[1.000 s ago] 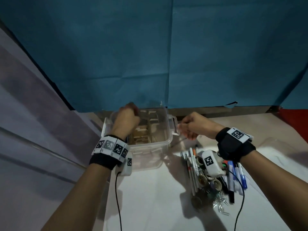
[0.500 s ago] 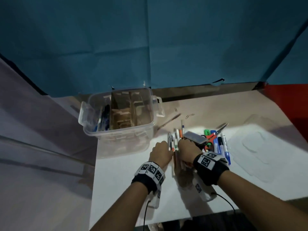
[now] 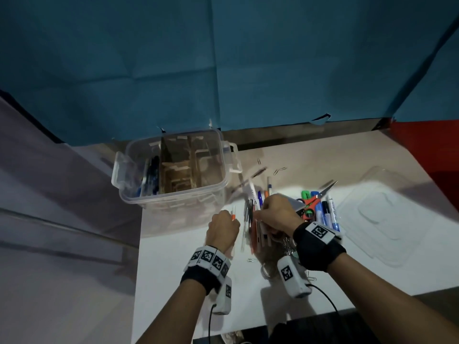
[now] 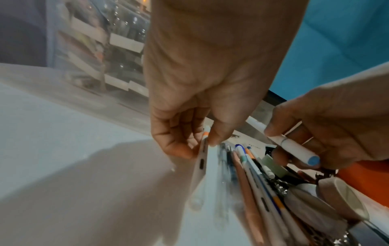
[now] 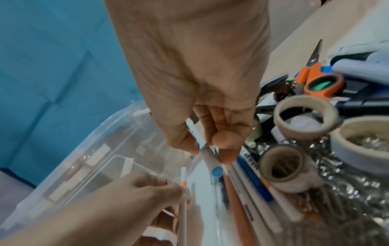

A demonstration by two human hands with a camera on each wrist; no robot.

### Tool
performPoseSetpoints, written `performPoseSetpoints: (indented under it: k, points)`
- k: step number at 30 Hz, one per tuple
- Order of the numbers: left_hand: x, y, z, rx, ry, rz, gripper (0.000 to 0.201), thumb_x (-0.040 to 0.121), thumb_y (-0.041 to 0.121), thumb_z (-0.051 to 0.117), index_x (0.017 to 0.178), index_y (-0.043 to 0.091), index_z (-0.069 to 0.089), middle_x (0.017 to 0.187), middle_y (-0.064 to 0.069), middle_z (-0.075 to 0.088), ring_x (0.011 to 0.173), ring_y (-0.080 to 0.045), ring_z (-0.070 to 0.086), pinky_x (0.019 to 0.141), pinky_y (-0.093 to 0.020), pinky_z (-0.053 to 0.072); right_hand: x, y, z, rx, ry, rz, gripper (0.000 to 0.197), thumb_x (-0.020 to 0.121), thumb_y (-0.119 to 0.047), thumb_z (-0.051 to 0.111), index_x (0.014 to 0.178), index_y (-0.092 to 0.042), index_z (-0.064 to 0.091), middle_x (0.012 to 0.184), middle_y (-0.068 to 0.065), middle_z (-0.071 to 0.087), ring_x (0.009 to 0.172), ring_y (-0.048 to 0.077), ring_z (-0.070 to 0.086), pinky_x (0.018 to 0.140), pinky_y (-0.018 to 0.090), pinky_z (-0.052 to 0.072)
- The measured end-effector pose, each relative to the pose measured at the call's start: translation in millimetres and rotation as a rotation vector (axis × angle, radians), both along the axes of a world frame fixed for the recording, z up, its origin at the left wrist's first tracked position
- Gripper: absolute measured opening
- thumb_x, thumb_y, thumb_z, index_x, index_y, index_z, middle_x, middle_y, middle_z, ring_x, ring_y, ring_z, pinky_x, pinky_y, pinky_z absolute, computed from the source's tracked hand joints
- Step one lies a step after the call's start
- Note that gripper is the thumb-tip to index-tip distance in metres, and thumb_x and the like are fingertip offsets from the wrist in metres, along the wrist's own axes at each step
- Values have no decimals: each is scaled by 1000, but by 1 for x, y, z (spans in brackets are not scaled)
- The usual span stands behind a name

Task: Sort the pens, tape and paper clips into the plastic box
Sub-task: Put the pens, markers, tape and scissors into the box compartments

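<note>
left hand (image 4: pixel 185 116): fingertips pinching a white pen with orange band (image 4: pixel 200 166)
right hand (image 5: pixel 202 99): pinching white pen, blue end cap (image 5: pixel 211 164)

The location is a staged recording station, not a lived-in room. A blue cloth backdrop (image 3: pixel 273 65) with visible fold creases hangs behind a white-covered table (image 3: pixel 173 269). Both wrists carry black bands with printed square markers (image 3: pixel 319 231) and cabled white camera units (image 3: pixel 291 275). Office stationery lies heaped on the table: pens (image 3: pixel 257 234), markers (image 3: pixel 329 214), tape rolls (image 5: pixel 306 122), orange-handled scissors (image 3: pixel 314 202). A clear plastic box (image 3: pixel 173 194) with cardboard dividers stands at the table's left edge.
</note>
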State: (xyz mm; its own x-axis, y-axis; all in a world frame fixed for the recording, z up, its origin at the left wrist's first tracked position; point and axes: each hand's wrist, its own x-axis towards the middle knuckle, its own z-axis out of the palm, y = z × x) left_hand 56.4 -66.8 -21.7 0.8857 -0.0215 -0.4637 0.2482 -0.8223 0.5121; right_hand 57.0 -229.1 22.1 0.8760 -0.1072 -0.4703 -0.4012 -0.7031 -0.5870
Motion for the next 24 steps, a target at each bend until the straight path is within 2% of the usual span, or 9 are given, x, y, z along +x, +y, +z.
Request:
performPoseSetpoints:
  k: [2,3,5,8,13,17,19,21,24]
  points:
    - [-1,4,2,7,-9,2,13,90,22,48,93,9,51,111,-16,61,99,-36,58,74,-36,41,-1,12,-4,27,19,6,18,82,-19,68,79,-2,63,72,16,69,54,21,63,54,32,55]
    - [-2,4,2,11,-19,-2,15,91,21,48,98,8,53,113,-16,60,102,-36,58,74,-35,40,0,20,-8,25,15,5,18,80,-19,68,81,-3,61,79,17,69,61,23,65,56,33,54]
    - [-6,3,3,22,-42,-10,21,92,21,49,106,7,56,115,-15,60,105,-36,58,76,-36,42,-1,35,-16,-9,13,4,22,77,-19,70,88,-7,56,96,18,66,83,29,66,62,33,51]
    - [-13,3,-1,30,-61,1,23,93,22,49,106,5,58,114,-16,62,104,-37,60,79,-40,47,-2,53,-24,-108,19,44,28,82,-13,65,107,-5,54,115,16,58,104,32,60,71,30,43]
    - [-21,9,-10,2,-63,47,23,95,26,47,102,6,55,112,-15,63,101,-35,60,77,-39,44,-4,67,-34,-222,-3,87,25,88,-9,55,113,-4,52,122,17,55,113,34,56,89,39,49]
    - [-18,9,-4,-91,-11,74,28,93,19,44,118,6,49,123,-18,56,111,-38,55,87,-42,47,-4,61,-29,-140,46,6,30,85,-18,63,111,-5,54,117,14,57,109,32,60,79,33,48]
    - [-14,5,0,-111,-11,52,29,91,12,43,119,6,47,123,-19,55,111,-39,55,88,-44,47,-4,45,-22,-44,57,-105,32,81,-25,69,102,-5,58,103,14,62,94,29,63,68,31,46]
    - [-9,-4,2,-94,-25,5,24,92,12,44,115,6,48,122,-19,56,108,-39,56,86,-41,47,-4,23,-11,42,31,-198,28,81,-28,70,89,-3,62,88,13,67,77,26,65,61,33,50]
    - [-6,-24,2,-36,-43,-73,27,96,23,49,116,6,50,123,-15,56,111,-37,56,87,-41,44,-8,-11,12,156,-23,-283,25,88,-26,69,80,-2,65,66,9,66,52,19,60,48,27,46]
